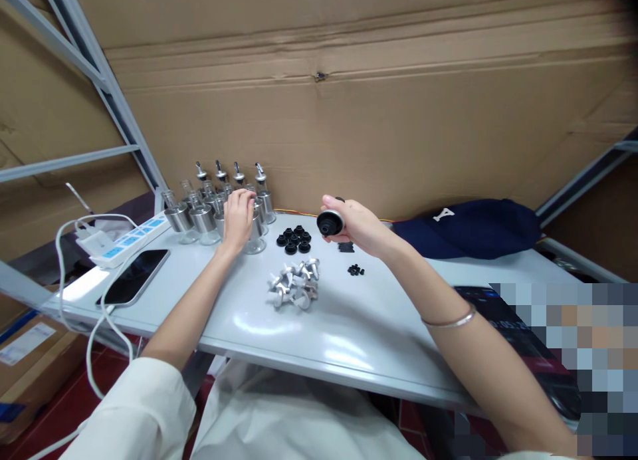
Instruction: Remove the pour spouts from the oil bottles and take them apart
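My right hand (361, 224) is closed around a pourer stopper (329, 223), raised above the table, its ribbed black rubber plug and metal rim facing me. At the left back, my left hand (239, 217) has its fingers curled at the neck of a glass bottle (256, 237) with a steel sleeve; the palm hides part of the group. Several similar bottles (202, 219) stand around it, and those in the back row carry metal pourers (260, 173). Between my hands lie black rubber plugs (294, 239) and, nearer me, a pile of silver spout parts (294, 284).
Small black caps (355, 270) and thin black pieces (345, 247) lie below my right hand. A power strip (132, 240), white cable (60, 247) and phone (134, 277) are at left. A navy cap (468, 229) and dark-screened device (518, 340) are at right. Cardboard (349, 141) stands behind.
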`<state>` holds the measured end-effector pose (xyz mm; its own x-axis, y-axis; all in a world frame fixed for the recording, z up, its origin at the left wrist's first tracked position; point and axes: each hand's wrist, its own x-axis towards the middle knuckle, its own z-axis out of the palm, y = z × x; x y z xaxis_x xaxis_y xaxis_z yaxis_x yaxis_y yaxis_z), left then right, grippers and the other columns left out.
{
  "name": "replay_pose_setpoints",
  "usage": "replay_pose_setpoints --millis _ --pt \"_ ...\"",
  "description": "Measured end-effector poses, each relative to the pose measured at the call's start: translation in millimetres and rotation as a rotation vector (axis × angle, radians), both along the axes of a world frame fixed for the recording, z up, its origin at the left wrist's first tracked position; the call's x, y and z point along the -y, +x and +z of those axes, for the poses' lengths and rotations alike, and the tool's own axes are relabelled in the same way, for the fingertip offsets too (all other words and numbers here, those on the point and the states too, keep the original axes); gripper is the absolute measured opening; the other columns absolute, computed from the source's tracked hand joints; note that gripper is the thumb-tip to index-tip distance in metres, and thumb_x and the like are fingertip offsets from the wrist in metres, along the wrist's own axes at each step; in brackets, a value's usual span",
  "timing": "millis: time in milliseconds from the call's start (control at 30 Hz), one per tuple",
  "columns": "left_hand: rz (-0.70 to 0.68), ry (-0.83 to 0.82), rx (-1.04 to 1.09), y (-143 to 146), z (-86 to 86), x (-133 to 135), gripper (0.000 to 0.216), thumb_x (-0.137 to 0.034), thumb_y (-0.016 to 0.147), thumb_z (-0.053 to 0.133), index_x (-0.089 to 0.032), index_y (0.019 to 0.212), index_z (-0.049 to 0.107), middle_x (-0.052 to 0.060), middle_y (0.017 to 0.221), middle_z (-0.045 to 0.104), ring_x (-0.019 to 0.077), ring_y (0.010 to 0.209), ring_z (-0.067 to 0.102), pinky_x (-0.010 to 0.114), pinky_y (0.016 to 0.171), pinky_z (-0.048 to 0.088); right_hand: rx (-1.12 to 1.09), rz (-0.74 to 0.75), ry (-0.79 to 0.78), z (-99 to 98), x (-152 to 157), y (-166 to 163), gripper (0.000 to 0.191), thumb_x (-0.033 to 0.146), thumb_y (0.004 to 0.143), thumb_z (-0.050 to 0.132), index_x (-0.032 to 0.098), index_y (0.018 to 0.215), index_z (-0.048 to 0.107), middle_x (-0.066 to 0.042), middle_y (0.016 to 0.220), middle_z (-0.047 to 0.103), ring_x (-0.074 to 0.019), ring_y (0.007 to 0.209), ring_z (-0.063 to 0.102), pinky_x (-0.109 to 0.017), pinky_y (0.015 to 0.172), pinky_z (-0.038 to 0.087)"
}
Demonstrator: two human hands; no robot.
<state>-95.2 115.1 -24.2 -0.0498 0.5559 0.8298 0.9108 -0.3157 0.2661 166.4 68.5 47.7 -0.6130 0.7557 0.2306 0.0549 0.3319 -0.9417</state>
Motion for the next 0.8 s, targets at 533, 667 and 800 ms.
replay_pose_setpoints --millis 533,667,800 --pt "-0.771 -0.404 -0.165 107.0 9.7 60.3 0.040 -0.033 0.089 0.048 -0.018 0.125 0.039 0.010 0.105 0.063 0.0194 0.092 0.063 0.031 0.080 0.048 0.304 -0.279 0.269 -60.8 -6.5 15.4 0.053 0.064 0.084 0.030 0.021 0.054 0.029 0.006 0.050 0.027 -0.0088 0.049 0.026 -0.024 0.048 0.021" --pt "-0.741 -0.377 -0.168 101.0 -0.6 56.6 0.034 -0.030 0.090 0.047 -0.017 0.121 0.044 0.011 0.109 0.063 0.0200 0.098 0.062 0.032 0.083 0.048 0.385 -0.271 0.248 -70.0 -9.1 28.1 0.046 0.052 0.092 0.019 0.021 0.060 0.031 0.005 0.053 0.031 -0.0108 0.051 0.029 -0.024 0.051 0.026" --pt "-0.647 -0.267 -0.190 89.5 -6.6 52.1 0.031 -0.033 0.092 0.044 -0.014 0.117 0.048 0.013 0.109 0.062 0.0203 0.097 0.062 0.034 0.086 0.048 0.584 -0.358 0.338 -71.4 -19.3 50.7 0.030 0.027 0.092 0.019 0.022 0.065 0.031 0.003 0.056 0.037 -0.0135 0.055 0.036 -0.026 0.056 0.029"
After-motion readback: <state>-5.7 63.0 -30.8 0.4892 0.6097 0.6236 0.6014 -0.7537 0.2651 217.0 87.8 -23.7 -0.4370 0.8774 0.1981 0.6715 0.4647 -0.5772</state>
